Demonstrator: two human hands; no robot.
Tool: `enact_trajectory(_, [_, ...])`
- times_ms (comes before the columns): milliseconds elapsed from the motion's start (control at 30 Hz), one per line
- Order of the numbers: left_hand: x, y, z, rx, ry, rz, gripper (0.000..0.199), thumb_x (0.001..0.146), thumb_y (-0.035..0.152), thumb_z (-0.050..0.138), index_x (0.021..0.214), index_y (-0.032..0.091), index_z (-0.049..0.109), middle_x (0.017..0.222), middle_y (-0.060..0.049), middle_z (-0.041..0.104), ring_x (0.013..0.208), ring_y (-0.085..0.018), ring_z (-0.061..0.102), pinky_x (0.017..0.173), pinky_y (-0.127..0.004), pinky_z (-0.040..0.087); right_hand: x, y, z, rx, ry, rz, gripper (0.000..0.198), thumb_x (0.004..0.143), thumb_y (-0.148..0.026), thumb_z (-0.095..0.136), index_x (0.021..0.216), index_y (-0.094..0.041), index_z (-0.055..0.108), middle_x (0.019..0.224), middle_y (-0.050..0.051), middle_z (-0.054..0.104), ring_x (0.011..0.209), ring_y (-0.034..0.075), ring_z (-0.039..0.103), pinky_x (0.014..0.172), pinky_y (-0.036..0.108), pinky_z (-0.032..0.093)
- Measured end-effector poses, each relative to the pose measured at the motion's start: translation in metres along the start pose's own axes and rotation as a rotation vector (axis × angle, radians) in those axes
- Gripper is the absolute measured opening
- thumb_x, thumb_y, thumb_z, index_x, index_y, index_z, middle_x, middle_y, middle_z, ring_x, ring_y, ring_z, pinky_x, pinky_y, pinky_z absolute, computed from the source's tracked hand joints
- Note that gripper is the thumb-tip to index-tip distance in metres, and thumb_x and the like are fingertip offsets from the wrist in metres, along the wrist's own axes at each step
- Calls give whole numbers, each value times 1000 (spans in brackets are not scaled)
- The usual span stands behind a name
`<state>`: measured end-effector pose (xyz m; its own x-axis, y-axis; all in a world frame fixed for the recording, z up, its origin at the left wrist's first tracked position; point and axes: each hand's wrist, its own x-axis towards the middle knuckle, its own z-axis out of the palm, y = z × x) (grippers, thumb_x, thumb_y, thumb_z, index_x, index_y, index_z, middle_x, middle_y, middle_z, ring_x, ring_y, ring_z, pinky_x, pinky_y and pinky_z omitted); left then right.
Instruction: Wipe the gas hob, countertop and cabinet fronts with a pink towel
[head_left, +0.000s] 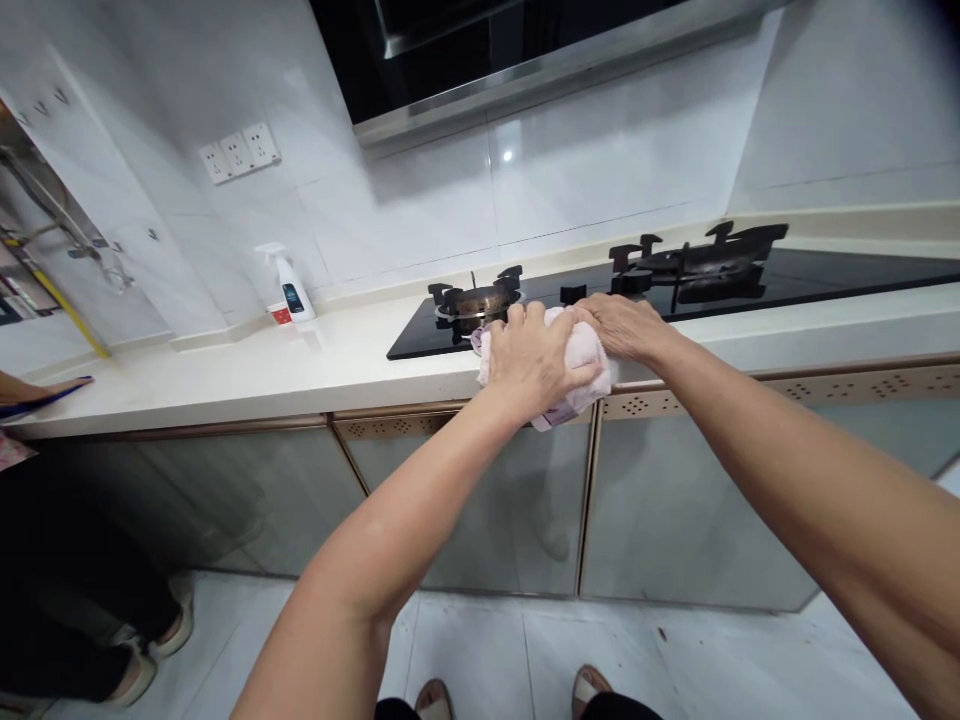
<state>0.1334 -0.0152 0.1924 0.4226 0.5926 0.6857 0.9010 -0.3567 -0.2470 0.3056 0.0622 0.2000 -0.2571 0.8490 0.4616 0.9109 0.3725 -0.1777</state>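
A pale pink cloth [589, 350] is bunched at the front edge of the black gas stove [817, 280]. My left hand [529, 352] grips it from above, its fingers curled over the far side and its thumb to the right. At the cloth's right end, my right hand [622, 325] is closed on it, with the fingertips partly hidden. Just beyond my left hand stands the left burner [476, 303] with its black pan supports. A black control knob [574, 294] shows behind the cloth.
A white spray bottle [294, 288] stands on the white countertop [217, 375], beside a small red-and-white item [279, 314]. The right burner [697, 260] lies farther right. A range hood [525, 75] hangs above. At far left another person [67, 580] stands by the counter.
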Motion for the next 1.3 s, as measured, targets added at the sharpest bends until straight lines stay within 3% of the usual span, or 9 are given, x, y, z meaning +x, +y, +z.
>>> enact_trajectory(267, [-28, -29, 6, -31, 7, 92, 67, 76, 64, 78, 128, 26, 58, 129, -15, 53, 121, -35, 43, 101, -49, 39, -2, -5, -3, -6, -23, 25, 57, 100, -52, 19, 91, -23, 67, 114, 14, 72, 104, 34, 65, 85, 47, 45])
enact_trajectory(467, [-62, -62, 9, -27, -21, 139, 56, 80, 49, 76, 129, 33, 56, 147, -12, 47, 139, -37, 34, 117, -54, 27, -4, -6, -3, 6, -12, 16, 57, 101, -51, 17, 91, -25, 66, 116, 14, 71, 106, 34, 64, 89, 50, 45])
enact_trajectory(733, [-100, -155, -19, 41, -121, -26, 60, 73, 57, 75, 124, 29, 60, 140, -14, 52, 135, -38, 39, 118, -55, 30, -4, -5, -2, 27, -16, 24, 56, 100, -55, 21, 93, -24, 67, 115, 13, 70, 106, 35, 63, 92, 55, 45])
enact_trajectory(867, [-128, -214, -38, 70, -149, -79, 64, 68, 54, 80, 124, 32, 58, 140, -14, 52, 130, -38, 42, 116, -59, 32, -2, -5, 1, 27, 5, 27, 57, 100, -56, 22, 103, -25, 69, 122, 13, 69, 109, 34, 61, 95, 58, 44])
enact_trajectory(967, [-147, -244, -49, 96, -139, -108, 65, 68, 54, 79, 126, 34, 56, 138, -13, 53, 130, -39, 42, 115, -60, 34, -2, -5, 3, 33, 10, 29, 58, 100, -58, 21, 107, -25, 69, 127, 13, 67, 111, 35, 60, 97, 62, 43])
enact_trajectory(1100, [-149, -245, -56, 156, -128, -149, 61, 72, 57, 75, 125, 32, 58, 133, -14, 54, 126, -40, 44, 111, -60, 36, -1, -6, 4, 60, 23, 22, 60, 99, -61, 20, 107, -25, 68, 130, 14, 66, 114, 37, 59, 98, 65, 43])
enact_trajectory(1300, [-114, -188, -43, 177, -136, -92, 66, 73, 70, 71, 122, 27, 61, 127, -16, 55, 116, -38, 45, 106, -56, 39, 0, -6, 3, 70, 36, 14, 61, 98, -63, 19, 100, -26, 68, 122, 15, 68, 110, 38, 59, 95, 64, 43])
